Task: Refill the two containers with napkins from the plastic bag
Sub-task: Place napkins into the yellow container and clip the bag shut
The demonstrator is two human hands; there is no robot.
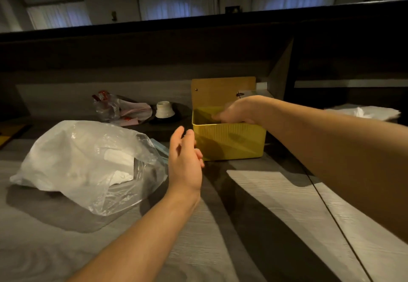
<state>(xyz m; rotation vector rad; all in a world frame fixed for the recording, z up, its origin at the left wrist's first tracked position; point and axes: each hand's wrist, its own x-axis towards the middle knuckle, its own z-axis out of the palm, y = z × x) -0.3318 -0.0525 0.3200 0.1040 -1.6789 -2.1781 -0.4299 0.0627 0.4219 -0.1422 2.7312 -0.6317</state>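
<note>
Crinkled translucent white plastic bag of napkins (88,162) lying on the grey wood-grain desk (276,204), just left of the left hand (185,160), open and empty. Right hand (236,111) dipped inside the yellow ribbed plastic container (231,140); grip hidden. Bag nearer the left hand.

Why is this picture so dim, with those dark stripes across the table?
Head view: the room is dark and light falls from one side, so both arms throw long shadows over the table. The plastic bag shows slight glare. The left hand is a bit motion-blurred. The wide lens bends the far ledge.
</note>
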